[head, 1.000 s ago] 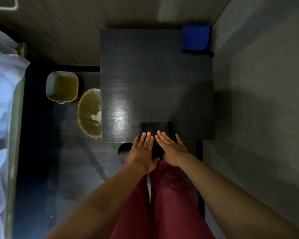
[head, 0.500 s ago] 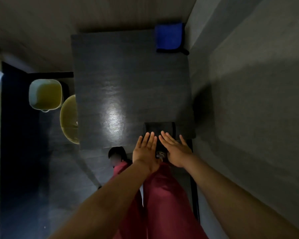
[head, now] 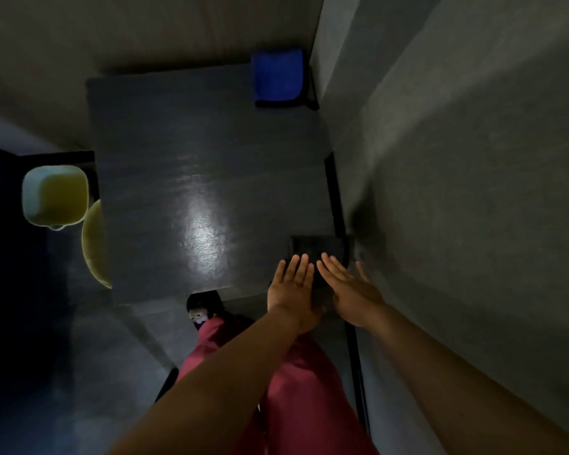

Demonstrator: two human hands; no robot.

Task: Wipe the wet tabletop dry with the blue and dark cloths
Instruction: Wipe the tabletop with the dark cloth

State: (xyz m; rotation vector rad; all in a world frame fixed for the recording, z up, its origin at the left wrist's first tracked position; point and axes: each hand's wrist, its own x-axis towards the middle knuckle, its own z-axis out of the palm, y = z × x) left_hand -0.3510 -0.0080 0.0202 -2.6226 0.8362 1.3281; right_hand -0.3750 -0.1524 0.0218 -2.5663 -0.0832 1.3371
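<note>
Trousers (head: 296, 389), red, fill the bottom of my view, and both my forearms reach out over them. Just past the left leg, my foot (head: 201, 307) in dark footwear pokes out at the counter's near edge.

Now the hands: left hand (head: 291, 285) and right hand (head: 353, 292) are side by side and nearly touching. Both are flat with fingers straight, gripping nothing. Their fingertips lie on the dark cloth (head: 312, 246), a flat square on the near right corner of the counter (head: 165, 152). My palms hang back over the near edge, and my right thumb sticks out toward the wall. Whether I'm pressing hard or only resting, I can't tell.

Left of the cloth, a bright patch of glare (head: 204, 231) shines on the dark top. Off the counter's left side, down on the floor, a yellow-green round bowl (head: 94, 244) is half tucked under the edge. Just beyond it, a pale square tub (head: 55, 195) holds yellowish liquid.

Farther up the counter it's dull, dark wood grain. At the far right corner — the blue cloth (head: 278, 75), folded square with a dark trim. It lies well apart from my hands and close to the grey wall (head: 473, 159) that runs along the right side.
</note>
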